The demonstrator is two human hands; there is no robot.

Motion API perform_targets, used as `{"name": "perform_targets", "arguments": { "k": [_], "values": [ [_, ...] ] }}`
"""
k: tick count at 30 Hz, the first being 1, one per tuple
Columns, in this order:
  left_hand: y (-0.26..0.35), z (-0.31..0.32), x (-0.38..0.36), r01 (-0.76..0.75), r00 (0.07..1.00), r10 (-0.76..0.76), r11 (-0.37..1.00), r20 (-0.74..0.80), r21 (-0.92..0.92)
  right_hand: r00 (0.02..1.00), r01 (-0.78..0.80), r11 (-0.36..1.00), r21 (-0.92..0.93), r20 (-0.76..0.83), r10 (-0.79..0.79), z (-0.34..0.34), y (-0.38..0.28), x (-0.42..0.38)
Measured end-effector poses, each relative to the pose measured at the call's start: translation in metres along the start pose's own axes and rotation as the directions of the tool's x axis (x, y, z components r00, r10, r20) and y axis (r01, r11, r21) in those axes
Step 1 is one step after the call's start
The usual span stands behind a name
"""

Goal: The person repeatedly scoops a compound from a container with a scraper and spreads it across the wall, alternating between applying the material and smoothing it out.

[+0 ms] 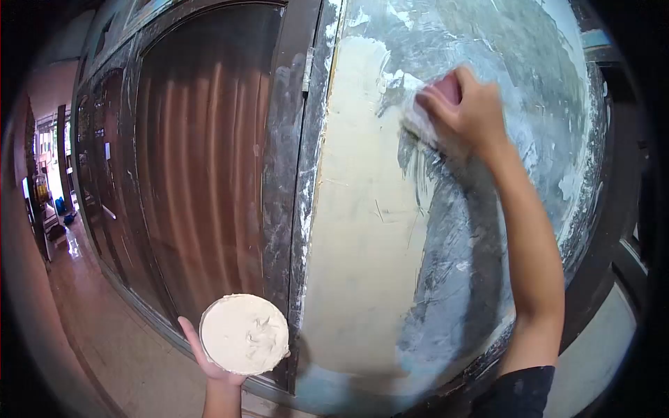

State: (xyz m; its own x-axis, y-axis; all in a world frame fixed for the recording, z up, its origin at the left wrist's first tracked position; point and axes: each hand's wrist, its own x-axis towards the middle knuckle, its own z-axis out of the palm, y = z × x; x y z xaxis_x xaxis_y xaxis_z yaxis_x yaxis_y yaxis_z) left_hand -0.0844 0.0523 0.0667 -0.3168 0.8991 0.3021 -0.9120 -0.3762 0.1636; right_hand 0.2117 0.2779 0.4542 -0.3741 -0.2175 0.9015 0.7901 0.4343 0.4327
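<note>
My left hand (210,364) holds up a round tub of cream-coloured putty (245,334) from below, its thumb along the left side. The putty fills the tub to the rim and its surface is stirred up on the right. High on the wall (467,237), my right hand (474,111) is closed around a reddish putty scraper (446,89). Motion smears the scraper, and its whitish lower edge lies against the wall. To its left runs a tall strip of smooth cream putty (362,230); grey, patchy wall shows beneath and right of the hand.
Left of the wall stands a dark wooden door frame (282,174) with a hinge (307,70) and a glazed panel with brown curtain (205,160). A tiled floor (104,292) runs to a bright opening at far left. Dark woodwork (620,209) borders the right.
</note>
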Motion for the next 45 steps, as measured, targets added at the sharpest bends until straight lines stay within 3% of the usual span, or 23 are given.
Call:
{"name": "perform_targets", "arguments": {
  "k": [2, 3, 6, 8, 11, 13, 15, 17, 19, 22, 23, 24, 26, 27, 29, 30, 31, 33, 35, 37, 40, 42, 45],
  "values": [
    [0.000, 0.009, -0.004, -0.025, 0.985, 0.013, 0.997, 0.174, 0.067, 0.926, 0.323, 0.933, 0.161, 0.152, -0.346, -0.012, -0.029, -0.056],
    [0.002, 0.001, -0.004, -0.064, 0.991, 0.047, 0.988, 0.122, 0.142, 0.834, 0.458, 0.856, 0.240, 0.217, -0.508, -0.012, -0.044, -0.083],
    [0.004, 0.001, -0.010, -0.037, 0.995, 0.024, 0.990, 0.102, 0.134, 0.779, 0.539, 0.822, 0.182, 0.264, -0.569, 0.009, -0.050, -0.112],
    [0.000, 0.000, -0.007, -0.001, 0.991, -0.016, 0.992, 0.129, 0.125, 0.952, 0.271, 0.958, 0.097, 0.121, -0.282, 0.005, -0.039, -0.061],
    [-0.006, 0.000, -0.008, 0.022, 0.994, -0.039, 0.986, 0.097, 0.164, 0.992, -0.121, 0.987, -0.108, -0.042, 0.117, -0.004, -0.014, -0.014],
    [-0.007, -0.019, -0.006, 0.032, 0.996, -0.044, 0.989, 0.081, 0.144, 0.999, 0.036, 0.999, 0.006, -0.036, -0.036, -0.010, -0.022, -0.031],
    [-0.007, -0.028, -0.008, -0.030, 0.999, 0.027, 0.982, 0.019, 0.188, 0.910, 0.200, 0.954, 0.223, 0.319, -0.265, -0.016, -0.053, -0.080],
    [-0.006, -0.025, -0.013, -0.053, 0.993, 0.065, 0.992, -0.096, 0.117, 0.746, 0.500, 0.816, 0.289, 0.334, -0.575, -0.007, -0.073, -0.129],
    [-0.008, -0.024, -0.017, -0.037, 0.998, 0.028, 0.983, 0.050, 0.180, 0.744, 0.557, 0.793, 0.248, 0.274, -0.609, 0.010, -0.068, -0.116],
    [-0.013, -0.008, -0.020, 0.015, 0.996, -0.026, 0.992, 0.087, 0.121, 0.977, 0.210, 0.977, -0.030, 0.052, -0.208, 0.011, -0.035, -0.034],
    [-0.015, -0.006, -0.020, 0.036, 0.993, -0.048, 0.993, 0.107, 0.110, 0.999, 0.018, 0.994, -0.105, -0.027, -0.021, 0.007, -0.025, -0.019],
    [-0.015, -0.009, -0.020, 0.015, 0.998, -0.023, 0.987, 0.052, 0.162, 0.999, 0.016, 0.995, -0.103, -0.030, -0.020, 0.004, -0.019, -0.021],
    [-0.014, -0.024, -0.019, -0.010, 1.000, 0.006, 0.988, 0.026, 0.153, 0.999, -0.046, 0.997, -0.063, 0.002, 0.046, -0.002, -0.013, -0.030],
    [-0.014, -0.029, -0.018, -0.030, 1.000, 0.030, 0.991, 0.001, 0.134, 0.968, -0.036, 0.999, 0.015, 0.248, 0.031, -0.013, -0.028, -0.047],
    [-0.015, -0.020, -0.021, -0.020, 1.000, 0.020, 0.991, 0.005, 0.132, 0.907, 0.283, 0.926, 0.249, 0.244, -0.343, -0.013, -0.053, -0.103],
    [-0.015, -0.023, -0.021, -0.027, 1.000, 0.024, 0.988, 0.020, 0.151, 0.819, 0.499, 0.846, 0.187, 0.218, -0.531, -0.005, -0.062, -0.134],
    [-0.015, -0.025, -0.022, -0.030, 0.999, 0.025, 0.984, 0.028, 0.173, 0.766, 0.540, 0.798, 0.268, 0.236, -0.598, -0.007, -0.075, -0.146],
    [-0.018, -0.023, -0.022, -0.019, 1.000, 0.015, 0.988, 0.026, 0.151, 0.789, 0.522, 0.837, 0.163, 0.279, -0.547, 0.009, -0.073, -0.128],
    [-0.022, -0.011, -0.021, 0.008, 0.999, -0.011, 0.998, 0.042, 0.064, 0.955, 0.267, 0.961, 0.073, 0.111, -0.274, 0.017, -0.052, -0.066],
    [-0.023, -0.010, -0.023, 0.024, 0.988, -0.045, 0.990, 0.148, 0.139, 0.994, -0.079, 0.995, -0.066, -0.081, 0.074, 0.003, -0.032, -0.015],
    [-0.021, -0.010, -0.026, 0.006, 0.994, -0.009, 1.000, 0.112, 0.027, 0.989, -0.149, 0.989, 0.022, 0.022, 0.148, -0.010, -0.017, -0.023],
    [-0.015, -0.018, -0.027, 0.013, 0.994, -0.026, 0.993, 0.110, 0.118, 0.952, 0.108, 0.984, 0.141, 0.270, -0.143, -0.025, -0.042, -0.071],
    [-0.013, -0.021, -0.028, -0.023, 1.000, 0.022, 0.988, 0.008, 0.155, 0.746, 0.537, 0.782, 0.315, 0.255, -0.615, -0.024, -0.071, -0.169]
  ]
}}
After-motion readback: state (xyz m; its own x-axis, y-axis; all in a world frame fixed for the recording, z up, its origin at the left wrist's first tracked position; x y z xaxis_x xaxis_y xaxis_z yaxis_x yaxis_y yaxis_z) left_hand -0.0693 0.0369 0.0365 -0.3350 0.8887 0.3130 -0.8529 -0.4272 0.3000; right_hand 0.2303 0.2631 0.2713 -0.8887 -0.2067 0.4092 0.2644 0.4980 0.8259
